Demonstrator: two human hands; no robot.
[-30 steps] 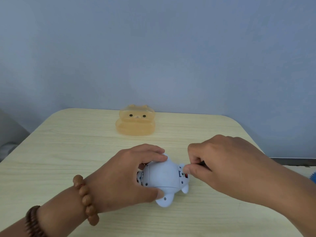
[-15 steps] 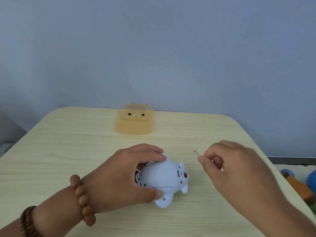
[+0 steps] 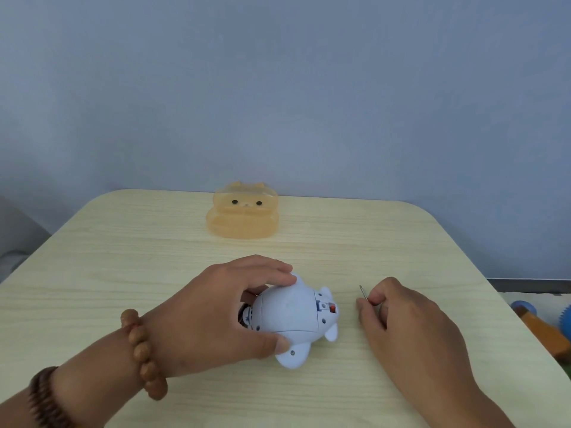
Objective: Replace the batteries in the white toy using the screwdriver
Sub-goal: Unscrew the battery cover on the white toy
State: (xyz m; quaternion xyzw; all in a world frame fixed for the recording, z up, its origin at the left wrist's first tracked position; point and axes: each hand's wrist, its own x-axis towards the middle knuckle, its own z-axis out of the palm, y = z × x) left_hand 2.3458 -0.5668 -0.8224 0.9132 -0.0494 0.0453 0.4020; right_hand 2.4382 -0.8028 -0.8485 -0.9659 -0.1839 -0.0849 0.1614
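Observation:
The white toy (image 3: 293, 316) lies on its side near the middle of the table, its underside with a small red switch facing right. My left hand (image 3: 213, 316) grips its body from the left, fingers over the top and thumb below. A little to the right of the toy, my right hand (image 3: 401, 329) rests on the table, closed around the screwdriver (image 3: 363, 292). Only the thin metal tip shows above the fingers; the handle is hidden in the fist. The tip is apart from the toy.
A translucent orange bear-shaped box (image 3: 243, 211) stands at the back of the light wooden table (image 3: 123, 273). Past the table's right edge, on the floor, lie an orange and blue object (image 3: 537, 325) and a blue spiky ball (image 3: 565, 319).
My right hand has pulled the screwdriver away from the toy's right end and lowered to the table on the right. The left hand and toy stayed put.

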